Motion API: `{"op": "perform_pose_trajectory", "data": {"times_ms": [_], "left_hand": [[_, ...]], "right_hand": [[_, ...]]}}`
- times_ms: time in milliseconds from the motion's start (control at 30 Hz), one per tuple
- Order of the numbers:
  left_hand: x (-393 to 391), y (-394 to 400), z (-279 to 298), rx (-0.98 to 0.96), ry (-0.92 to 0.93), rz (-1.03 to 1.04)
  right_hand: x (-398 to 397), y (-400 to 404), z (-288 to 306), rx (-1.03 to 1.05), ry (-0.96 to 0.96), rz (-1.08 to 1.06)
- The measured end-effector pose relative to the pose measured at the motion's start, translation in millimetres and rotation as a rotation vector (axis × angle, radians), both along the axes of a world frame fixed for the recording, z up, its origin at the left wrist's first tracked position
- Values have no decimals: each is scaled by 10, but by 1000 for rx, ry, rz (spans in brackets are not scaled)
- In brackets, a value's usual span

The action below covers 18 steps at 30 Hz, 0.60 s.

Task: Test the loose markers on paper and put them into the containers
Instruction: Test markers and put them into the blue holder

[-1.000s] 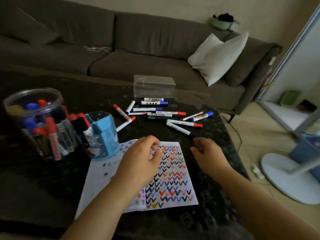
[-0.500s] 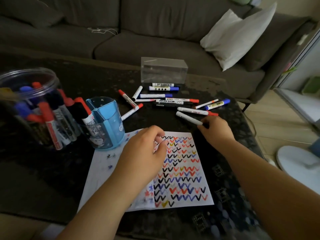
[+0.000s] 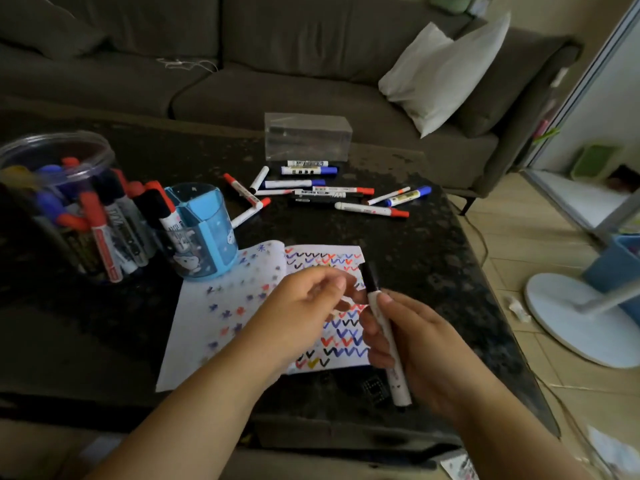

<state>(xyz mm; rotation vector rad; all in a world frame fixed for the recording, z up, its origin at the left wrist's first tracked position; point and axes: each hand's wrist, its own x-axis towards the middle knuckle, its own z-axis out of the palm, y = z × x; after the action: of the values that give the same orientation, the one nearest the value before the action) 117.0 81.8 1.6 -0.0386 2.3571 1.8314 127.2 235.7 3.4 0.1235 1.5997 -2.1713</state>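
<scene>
Paper (image 3: 221, 327) on table (image 3: 415, 278) mostly filled with test ticks, both containers (image 3: 201, 233) holding many markers, roughly a dozen loose markers (image 3: 332, 192) untested; right hand (image 3: 412, 337) grips black-capped marker (image 3: 384, 327) above paper, left hand (image 3: 304, 306) loosely spread, reaching for cap.

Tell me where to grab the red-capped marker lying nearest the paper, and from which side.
Grip the red-capped marker around the middle of its white barrel, coming down from above with fingers across its width. It lies flat, running left to right with the cap on the right, and the near side is free of other markers. The right hand already holds a black-capped marker, so the left hand seems freer.
</scene>
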Motion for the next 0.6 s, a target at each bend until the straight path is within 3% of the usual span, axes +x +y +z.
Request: {"op": "perform_pose_trajectory", "data": {"times_ms": [167, 300, 367, 467, 600], "left_hand": [[33, 33, -121, 444, -170, -93], [21, 45, -30, 824, -250, -205], [21, 76, -6, 939, -265, -241], [12, 127, -11, 908, -211, -196], [-4, 162, -43, 789, -198, -27]], "right_hand": [[30, -72, -50, -247, -130, 135], [-28, -105, -110, -642, -288, 300], [-41, -107, -121, -743, -315, 347], [-13, -137, -57, -571, -226, 258], [35, -186, -81, -134, -2, 137]]}}
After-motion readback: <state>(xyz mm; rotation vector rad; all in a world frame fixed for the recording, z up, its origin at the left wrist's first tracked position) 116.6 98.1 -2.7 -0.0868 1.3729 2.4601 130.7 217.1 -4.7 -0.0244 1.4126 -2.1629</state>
